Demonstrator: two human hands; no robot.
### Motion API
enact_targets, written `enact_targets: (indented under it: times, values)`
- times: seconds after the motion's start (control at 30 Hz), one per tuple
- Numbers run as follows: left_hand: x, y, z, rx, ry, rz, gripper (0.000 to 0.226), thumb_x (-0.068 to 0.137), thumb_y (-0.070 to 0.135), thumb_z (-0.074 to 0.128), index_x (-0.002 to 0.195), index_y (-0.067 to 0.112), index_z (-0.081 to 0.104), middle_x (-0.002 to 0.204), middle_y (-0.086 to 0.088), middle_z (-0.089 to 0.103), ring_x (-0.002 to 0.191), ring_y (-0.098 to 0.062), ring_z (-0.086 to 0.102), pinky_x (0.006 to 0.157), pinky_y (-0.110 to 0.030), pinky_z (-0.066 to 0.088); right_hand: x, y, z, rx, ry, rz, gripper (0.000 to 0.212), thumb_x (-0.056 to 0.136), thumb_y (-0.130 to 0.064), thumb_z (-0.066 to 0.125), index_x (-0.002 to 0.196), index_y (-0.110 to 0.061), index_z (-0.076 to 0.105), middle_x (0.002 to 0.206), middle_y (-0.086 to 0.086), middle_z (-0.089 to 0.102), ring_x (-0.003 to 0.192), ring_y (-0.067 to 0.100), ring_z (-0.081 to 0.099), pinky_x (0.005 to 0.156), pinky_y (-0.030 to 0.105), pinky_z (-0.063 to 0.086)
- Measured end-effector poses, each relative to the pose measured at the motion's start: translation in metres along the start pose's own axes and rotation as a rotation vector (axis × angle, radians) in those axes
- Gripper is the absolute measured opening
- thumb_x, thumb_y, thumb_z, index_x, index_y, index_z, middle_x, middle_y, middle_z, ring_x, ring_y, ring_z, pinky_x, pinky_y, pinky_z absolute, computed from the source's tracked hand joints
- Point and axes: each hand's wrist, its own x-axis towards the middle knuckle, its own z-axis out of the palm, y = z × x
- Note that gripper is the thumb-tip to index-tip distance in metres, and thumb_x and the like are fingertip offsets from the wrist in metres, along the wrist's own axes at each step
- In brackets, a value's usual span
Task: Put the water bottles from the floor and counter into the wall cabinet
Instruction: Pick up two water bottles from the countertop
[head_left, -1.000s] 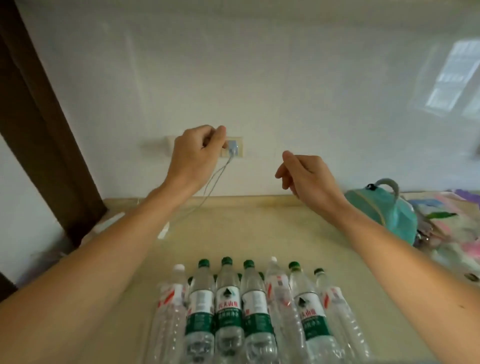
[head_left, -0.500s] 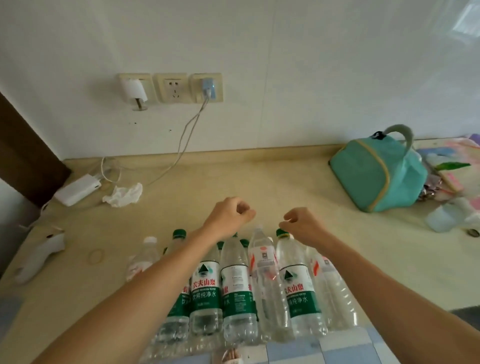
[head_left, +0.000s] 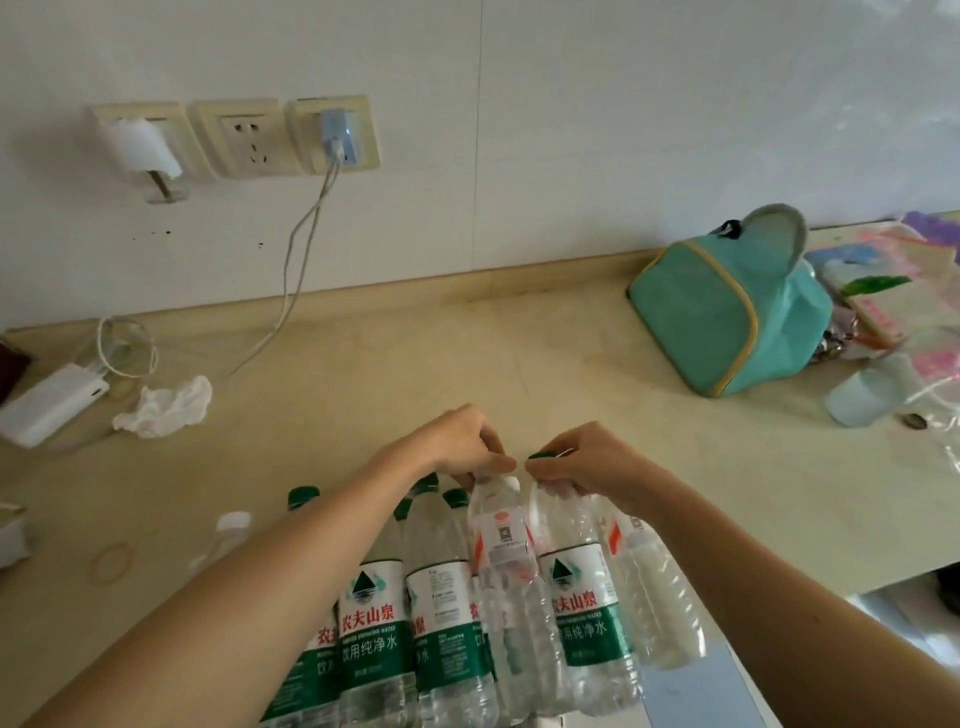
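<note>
Several clear water bottles stand in a tight group at the front edge of the beige counter (head_left: 571, 364). Most have green caps and green-and-white labels; a few have white caps and red-marked labels. My left hand (head_left: 462, 441) pinches the neck of a white-capped bottle (head_left: 501, 540). My right hand (head_left: 587, 462) grips the neck of a green-capped bottle (head_left: 582, 597) right beside it. One more white-capped bottle (head_left: 231, 525) stands to the left, half hidden by my left forearm. The wall cabinet is out of view.
A teal lunch bag (head_left: 727, 317) sits at the back right, with plastic bags and a pale cup (head_left: 857, 397) past it. At the left lie a white power bank (head_left: 49, 408), a crumpled tissue (head_left: 166, 405) and a rubber band (head_left: 110, 561). A charger cable hangs from the wall sockets (head_left: 332, 135).
Both hands dropped from up near the wall socket to the bottle group. They now hold the necks of two neighbouring bottles, and the view has tilted down.
</note>
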Motion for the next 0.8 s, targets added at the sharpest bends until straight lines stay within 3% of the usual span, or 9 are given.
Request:
enact_targets:
  times: [0.07, 0.17, 0.3, 0.43, 0.5, 0.53, 0.67, 0.8]
  values:
    - [-0.004, 0.007, -0.007, -0.066, 0.012, 0.029, 0.025, 0.089, 0.034, 0.076, 0.104, 0.014, 0.075, 0.089, -0.002, 0.077, 0.074, -0.010, 0.076, 0.069, -0.026, 0.063, -0.004, -0.009, -0.015, 0.070, -0.026, -0.045, 0.019, 0.085, -0.021, 0.081, 0.091, -0.002, 0.078, 0.085, 0.019, 0.076, 0.068, 0.020, 0.063, 0.069, 0.032, 0.054]
    - [-0.017, 0.028, -0.026, -0.086, 0.072, 0.102, 0.021, 0.089, 0.028, 0.076, 0.103, 0.013, 0.076, 0.085, 0.001, 0.078, 0.076, -0.009, 0.076, 0.069, -0.026, 0.062, -0.012, -0.032, -0.046, 0.098, -0.029, -0.136, 0.020, 0.084, -0.016, 0.081, 0.097, -0.002, 0.076, 0.087, 0.014, 0.078, 0.072, 0.018, 0.070, 0.073, 0.027, 0.060]
    - [-0.041, 0.066, -0.065, -0.029, 0.238, 0.206, 0.016, 0.088, 0.026, 0.078, 0.100, 0.016, 0.077, 0.086, 0.003, 0.077, 0.075, -0.007, 0.075, 0.073, -0.028, 0.062, -0.027, -0.065, -0.082, 0.082, 0.051, -0.301, 0.021, 0.078, -0.015, 0.085, 0.097, -0.010, 0.077, 0.089, 0.010, 0.078, 0.081, 0.023, 0.073, 0.078, 0.029, 0.062]
    - [-0.054, 0.091, -0.093, 0.121, 0.525, 0.276, 0.018, 0.080, 0.033, 0.084, 0.094, 0.022, 0.079, 0.079, 0.018, 0.071, 0.071, 0.015, 0.064, 0.060, -0.003, 0.043, -0.029, -0.085, -0.103, 0.085, 0.174, -0.458, 0.033, 0.070, -0.017, 0.091, 0.100, -0.016, 0.077, 0.087, -0.002, 0.079, 0.084, 0.013, 0.075, 0.077, 0.021, 0.060]
    - [-0.054, 0.097, -0.095, 0.163, 0.663, 0.309, 0.023, 0.080, 0.032, 0.084, 0.099, 0.019, 0.080, 0.086, 0.015, 0.070, 0.070, 0.017, 0.059, 0.060, 0.000, 0.038, -0.023, -0.087, -0.107, 0.100, 0.229, -0.488, 0.040, 0.066, -0.017, 0.094, 0.102, -0.017, 0.076, 0.086, -0.008, 0.079, 0.080, 0.006, 0.074, 0.072, 0.015, 0.056]
    - [-0.053, 0.099, -0.094, 0.181, 0.719, 0.323, 0.026, 0.081, 0.031, 0.084, 0.102, 0.018, 0.080, 0.091, 0.009, 0.072, 0.074, 0.012, 0.059, 0.065, -0.002, 0.039, -0.019, -0.085, -0.108, 0.107, 0.253, -0.491, 0.041, 0.065, -0.016, 0.094, 0.102, -0.018, 0.076, 0.086, -0.009, 0.078, 0.080, 0.005, 0.074, 0.073, 0.015, 0.055]
    - [-0.041, 0.101, -0.080, 0.241, 0.816, 0.338, 0.028, 0.085, 0.027, 0.080, 0.107, 0.011, 0.077, 0.106, -0.006, 0.073, 0.096, -0.021, 0.065, 0.085, -0.035, 0.052, -0.001, -0.073, -0.103, 0.072, 0.344, -0.482, 0.044, 0.066, -0.016, 0.094, 0.104, -0.020, 0.075, 0.092, -0.005, 0.077, 0.089, 0.014, 0.073, 0.085, 0.030, 0.058]
    - [-0.025, 0.094, -0.064, 0.288, 0.808, 0.321, 0.031, 0.086, 0.023, 0.079, 0.113, 0.008, 0.075, 0.110, -0.009, 0.072, 0.102, -0.027, 0.065, 0.090, -0.038, 0.050, 0.016, -0.059, -0.098, 0.054, 0.386, -0.458, 0.038, 0.070, -0.016, 0.092, 0.103, -0.022, 0.075, 0.094, -0.006, 0.076, 0.092, 0.014, 0.071, 0.088, 0.032, 0.058]
